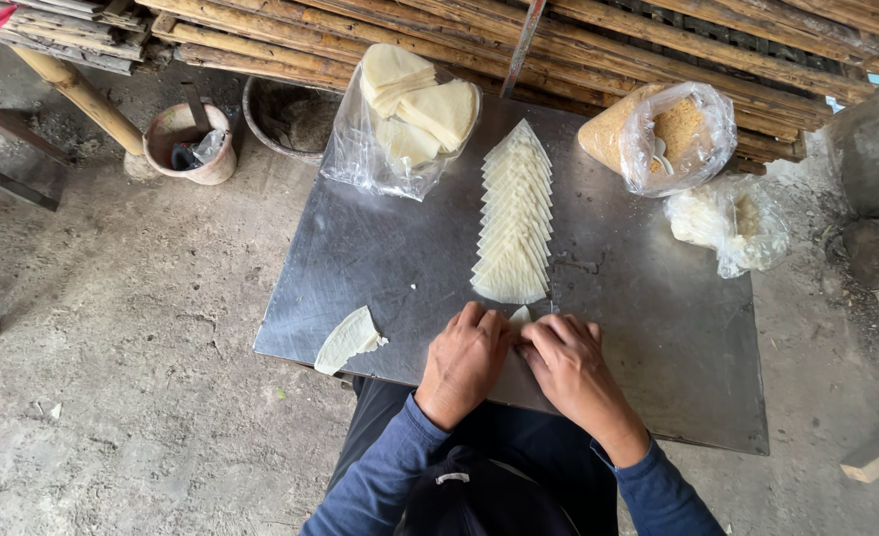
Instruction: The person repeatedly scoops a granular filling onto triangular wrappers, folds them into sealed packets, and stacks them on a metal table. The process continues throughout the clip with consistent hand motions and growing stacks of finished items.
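Both hands work one small pale pastry wrapper (520,317) at the near middle of the metal bench (380,258), and the step in hand looks like folding it into a triangle. The left hand (464,359) lies knuckles up with its fingers bent down onto the wrapper's left side; the right hand (566,365) mirrors it, fingertips pressing the right side, so only a thin whitish tip shows between them. The next move likely calls for a firm, even press along the edge. Just beyond stands a row of folded triangles (514,220), overlapping like scales. A loose wrapper (348,339) lies at the bench's left edge, and a bag of wrappers (408,117) and a bag of brown crumbs (663,134) sit farther back.
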